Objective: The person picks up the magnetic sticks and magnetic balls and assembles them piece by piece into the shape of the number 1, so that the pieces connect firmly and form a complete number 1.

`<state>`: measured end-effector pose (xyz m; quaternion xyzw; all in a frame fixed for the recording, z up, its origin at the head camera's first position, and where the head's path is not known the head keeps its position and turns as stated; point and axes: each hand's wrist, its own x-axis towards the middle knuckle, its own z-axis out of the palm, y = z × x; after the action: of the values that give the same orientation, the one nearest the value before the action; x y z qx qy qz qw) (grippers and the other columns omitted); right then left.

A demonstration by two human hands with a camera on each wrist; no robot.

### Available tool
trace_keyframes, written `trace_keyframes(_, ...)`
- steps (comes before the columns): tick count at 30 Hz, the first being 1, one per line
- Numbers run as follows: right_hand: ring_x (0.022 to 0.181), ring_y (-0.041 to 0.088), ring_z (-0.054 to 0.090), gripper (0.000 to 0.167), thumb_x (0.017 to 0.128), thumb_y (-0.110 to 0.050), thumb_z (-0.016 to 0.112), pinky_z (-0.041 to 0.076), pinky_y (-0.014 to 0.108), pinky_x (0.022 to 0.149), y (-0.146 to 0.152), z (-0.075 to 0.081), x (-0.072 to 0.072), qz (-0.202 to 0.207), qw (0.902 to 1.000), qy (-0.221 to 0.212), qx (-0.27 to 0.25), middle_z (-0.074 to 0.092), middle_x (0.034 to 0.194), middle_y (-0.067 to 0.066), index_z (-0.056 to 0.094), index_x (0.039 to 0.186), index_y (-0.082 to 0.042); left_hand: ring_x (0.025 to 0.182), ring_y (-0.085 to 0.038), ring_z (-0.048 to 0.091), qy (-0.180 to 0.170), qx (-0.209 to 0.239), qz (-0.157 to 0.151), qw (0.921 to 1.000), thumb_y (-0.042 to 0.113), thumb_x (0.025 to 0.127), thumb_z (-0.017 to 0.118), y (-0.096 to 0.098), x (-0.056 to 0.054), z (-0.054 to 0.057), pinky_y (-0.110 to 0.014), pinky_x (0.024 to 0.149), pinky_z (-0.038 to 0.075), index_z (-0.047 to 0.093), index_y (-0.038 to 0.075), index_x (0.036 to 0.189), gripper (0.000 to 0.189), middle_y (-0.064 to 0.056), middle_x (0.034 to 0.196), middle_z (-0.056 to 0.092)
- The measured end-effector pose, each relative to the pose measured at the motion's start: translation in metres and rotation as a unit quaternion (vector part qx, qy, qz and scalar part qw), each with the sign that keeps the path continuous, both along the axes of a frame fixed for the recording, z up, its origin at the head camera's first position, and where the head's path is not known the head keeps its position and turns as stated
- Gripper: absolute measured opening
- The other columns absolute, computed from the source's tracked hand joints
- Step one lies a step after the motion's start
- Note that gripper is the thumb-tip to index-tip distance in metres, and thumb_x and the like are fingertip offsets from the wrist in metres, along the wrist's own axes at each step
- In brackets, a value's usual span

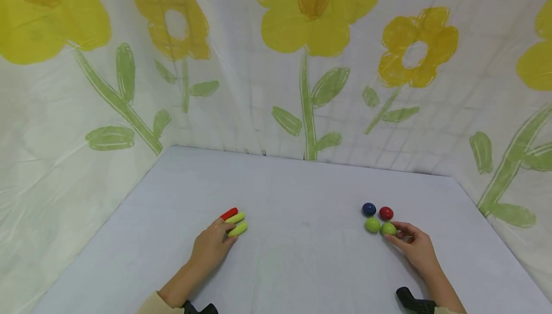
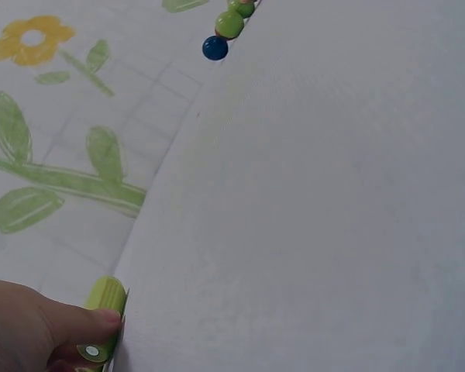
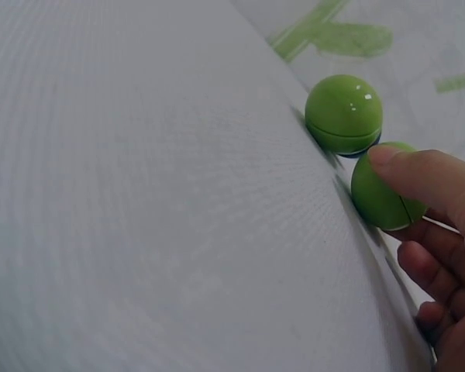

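Note:
My left hand point(image 1: 211, 247) grips the nearest of two short yellow-green cylinders point(image 1: 238, 229) at the left of the table. In the left wrist view, the thumb presses the side of this ribbed cylinder point(image 2: 107, 298), which has a pale round spot at its end. Just beyond it lie the other yellow-green cylinder point(image 1: 235, 218) and a red one point(image 1: 229, 214), partly hidden by the fingers. On the right, my right hand point(image 1: 415, 247) pinches a glossy green ball point(image 3: 380, 190) with a seam. Beside this ball sits a second green ball point(image 3: 343, 112).
A dark blue ball point(image 1: 369, 209) and a red ball point(image 1: 386, 213) lie just behind the green pair. White cloth covers the table point(image 1: 302, 266). Along its back edge hangs a pale curtain point(image 1: 241, 112) with yellow flowers. Black straps point(image 1: 415, 301) sit at both wrists.

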<state>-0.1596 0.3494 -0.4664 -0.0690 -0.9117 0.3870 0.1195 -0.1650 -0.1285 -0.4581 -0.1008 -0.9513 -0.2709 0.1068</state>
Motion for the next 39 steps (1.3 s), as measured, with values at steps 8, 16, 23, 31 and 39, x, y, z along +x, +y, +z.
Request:
trace_keyframes(8,0.078,0.006,0.046,0.045,0.086,-0.025,0.076,0.038,0.021,0.064,-0.001,0.000,0.001,-0.004,1.0000,-0.006,0.002,0.062,0.092,0.008,0.064,0.119,0.004,0.071,-0.013,0.051,-0.032,0.029,-0.003,0.9991,0.009,0.081,0.077,0.005,0.002,0.003,-0.030,0.059,0.042,0.069,-0.001,0.102,0.024,-0.004,0.089,0.062)
trace_keyframes(16,0.077,0.005,0.046,0.044,0.086,-0.024,0.076,0.038,0.022,0.063,0.000,0.000,0.000,-0.003,1.0000,-0.005,0.002,0.062,0.092,0.007,0.064,0.119,0.004,0.070,-0.013,0.049,-0.087,0.092,-0.018,0.9918,0.011,0.082,0.076,0.011,-0.001,0.006,-0.029,0.061,0.041,0.068,0.002,0.101,0.022,-0.003,0.091,0.065)
trace_keyframes(23,0.077,0.006,0.046,0.044,0.086,-0.023,0.076,0.038,0.022,0.063,0.000,0.000,-0.001,-0.002,1.0000,-0.005,-0.003,0.061,0.091,0.007,0.064,0.118,0.004,0.068,-0.011,0.053,-0.118,0.147,-0.023,0.9818,0.010,0.079,0.079,0.015,-0.002,0.009,-0.027,0.059,0.042,0.069,0.003,0.093,0.019,0.001,0.080,0.065)
trace_keyframes(31,0.076,0.009,0.047,0.049,0.086,-0.028,0.077,0.039,0.022,0.063,0.000,-0.001,-0.001,-0.022,0.9996,-0.018,-0.006,0.061,0.089,0.005,0.063,0.120,0.004,0.072,-0.013,0.057,-0.148,0.204,-0.032,0.9673,0.010,0.077,0.081,0.022,-0.006,0.007,-0.027,0.061,0.045,0.068,0.002,0.091,0.020,0.000,0.077,0.065)
trace_keyframes(39,0.076,0.010,0.047,0.053,0.086,-0.031,0.077,0.039,0.022,0.063,0.001,0.000,-0.001,-0.037,0.9986,-0.031,-0.024,0.060,0.089,0.004,0.062,0.122,0.005,0.077,-0.014,0.059,-0.212,0.250,-0.060,0.9429,0.011,0.080,0.079,0.033,-0.011,0.011,-0.027,0.065,0.049,0.067,-0.003,0.095,0.024,-0.002,0.079,0.065)
